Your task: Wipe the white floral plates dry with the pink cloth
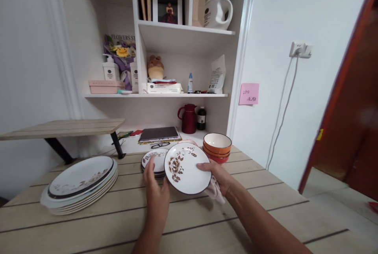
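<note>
My right hand (217, 177) grips the right rim of a small white plate (184, 167) with a brown flower pattern and a dark edge, tilted up towards me above the wooden table (124, 222). A pink cloth (215, 193) is bunched under the same hand. At the plate's left edge is my left hand (156, 185), fingers together and pointing up, touching it and reaching over a low stack of similar small plates (154, 161) lying on the table.
A stack of large oval plates (81, 185) lies at the left. Stacked orange bowls (217, 147) stand behind the small plates. Further back are a red jug (188, 118), a dark bottle (201, 118), a tablet (158, 133), glasses and white shelves (184, 29). A low wooden riser (63, 128) stands at the left.
</note>
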Action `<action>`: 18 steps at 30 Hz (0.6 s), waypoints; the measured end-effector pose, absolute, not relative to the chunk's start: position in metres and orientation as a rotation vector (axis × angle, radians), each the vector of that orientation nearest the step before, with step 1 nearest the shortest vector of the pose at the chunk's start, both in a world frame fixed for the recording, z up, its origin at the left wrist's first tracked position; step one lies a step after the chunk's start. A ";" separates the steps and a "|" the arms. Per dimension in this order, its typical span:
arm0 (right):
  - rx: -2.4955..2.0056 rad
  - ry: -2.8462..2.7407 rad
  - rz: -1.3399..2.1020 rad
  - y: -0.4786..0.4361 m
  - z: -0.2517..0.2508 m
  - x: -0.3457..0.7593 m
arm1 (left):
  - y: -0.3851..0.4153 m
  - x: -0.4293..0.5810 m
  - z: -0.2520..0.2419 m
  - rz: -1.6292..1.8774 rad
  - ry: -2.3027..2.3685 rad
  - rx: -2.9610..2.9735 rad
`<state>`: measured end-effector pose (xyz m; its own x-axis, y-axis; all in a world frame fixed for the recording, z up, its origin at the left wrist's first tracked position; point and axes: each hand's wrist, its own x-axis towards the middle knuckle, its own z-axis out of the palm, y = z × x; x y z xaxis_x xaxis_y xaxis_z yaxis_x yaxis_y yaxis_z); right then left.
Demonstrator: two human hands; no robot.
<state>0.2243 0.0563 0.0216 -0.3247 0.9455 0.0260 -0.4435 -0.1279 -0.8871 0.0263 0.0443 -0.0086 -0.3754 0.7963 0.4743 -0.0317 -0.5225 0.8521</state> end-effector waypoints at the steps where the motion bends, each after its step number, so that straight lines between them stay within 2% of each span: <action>1: -0.712 -1.019 1.664 0.057 0.018 0.222 | 0.044 0.026 -0.008 1.891 0.998 1.025; 3: -0.730 -1.001 1.648 0.058 0.013 0.216 | 0.041 0.028 -0.005 1.644 0.783 0.674; 6: -0.789 -1.022 1.638 0.054 0.010 0.209 | 0.034 0.031 -0.002 1.316 0.509 0.517; 11: -0.902 -1.221 1.578 0.049 0.011 0.203 | 0.032 0.035 -0.006 1.248 0.465 0.461; 13: -1.014 -1.370 1.404 0.053 0.010 0.207 | 0.034 0.034 -0.010 1.235 0.560 0.441; 18: -1.324 -1.433 0.617 0.069 0.012 0.234 | 0.039 0.032 -0.016 1.222 0.786 0.405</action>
